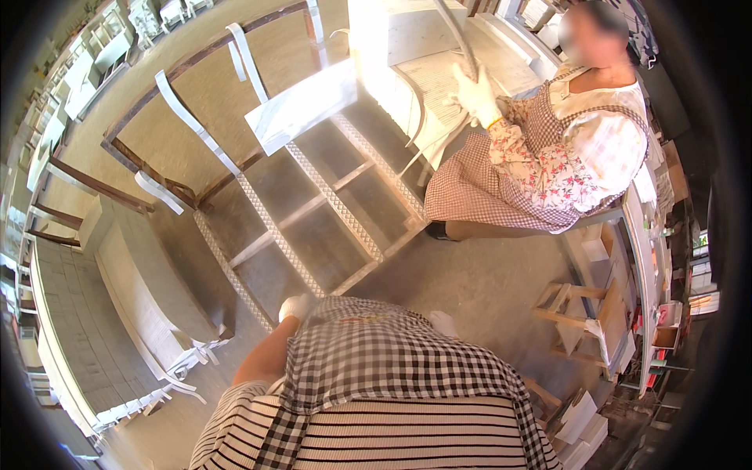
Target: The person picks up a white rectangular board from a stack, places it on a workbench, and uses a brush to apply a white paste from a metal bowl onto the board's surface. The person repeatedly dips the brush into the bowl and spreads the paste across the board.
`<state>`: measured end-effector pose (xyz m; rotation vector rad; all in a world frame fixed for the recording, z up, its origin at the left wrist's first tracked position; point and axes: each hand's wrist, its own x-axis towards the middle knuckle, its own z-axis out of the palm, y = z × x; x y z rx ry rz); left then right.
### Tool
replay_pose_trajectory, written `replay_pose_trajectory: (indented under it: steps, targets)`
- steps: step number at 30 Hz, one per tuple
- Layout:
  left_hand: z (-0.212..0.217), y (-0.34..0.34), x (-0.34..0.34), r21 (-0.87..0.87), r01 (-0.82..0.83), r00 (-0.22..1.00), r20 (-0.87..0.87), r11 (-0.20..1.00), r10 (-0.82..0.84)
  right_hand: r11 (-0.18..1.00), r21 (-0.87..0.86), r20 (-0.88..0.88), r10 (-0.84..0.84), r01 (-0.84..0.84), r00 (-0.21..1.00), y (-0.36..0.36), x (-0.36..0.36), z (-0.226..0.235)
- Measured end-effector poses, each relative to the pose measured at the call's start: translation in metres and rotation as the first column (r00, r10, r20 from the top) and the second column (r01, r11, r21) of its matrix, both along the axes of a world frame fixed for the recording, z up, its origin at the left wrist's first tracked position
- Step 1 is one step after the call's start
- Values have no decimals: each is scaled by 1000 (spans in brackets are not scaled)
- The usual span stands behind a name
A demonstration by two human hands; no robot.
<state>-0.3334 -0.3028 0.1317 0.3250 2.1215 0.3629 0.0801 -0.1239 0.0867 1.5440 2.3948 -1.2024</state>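
Observation:
My left hand (294,307), in a white glove, is low beside my checked apron, next to the near edge of a wooden frame. Its fingers are too blurred to show whether they grip anything. Only a little of my right hand (443,323), also white-gloved, shows past the apron; its fingers are hidden. The wooden frame (360,280) lies in front of me with crossbars. Patterned webbing straps (270,221) run across it, and some loose white strap ends (188,117) hang over its far side. A white board (305,106) rests across the far part.
On the right sits a co-worker (540,157), a gloved hand on a dark curved strip (462,35). Left of me is a grey upholstered piece (149,274) with loose strips at its near end. A small wooden stand (583,313) and stacked boxes (583,427) are at the right.

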Motion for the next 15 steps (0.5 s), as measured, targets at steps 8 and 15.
replay_pose_trajectory:
  steps: [8,15]
  targets:
    - [0,41,40,25,349,916,-219,937,-336,952,140,152,252,-273,956,4,69,-16]
    - [-17,73,72,-4,430,874,-250,903,-417,991,-10,408,127,-135,904,8,111,1]
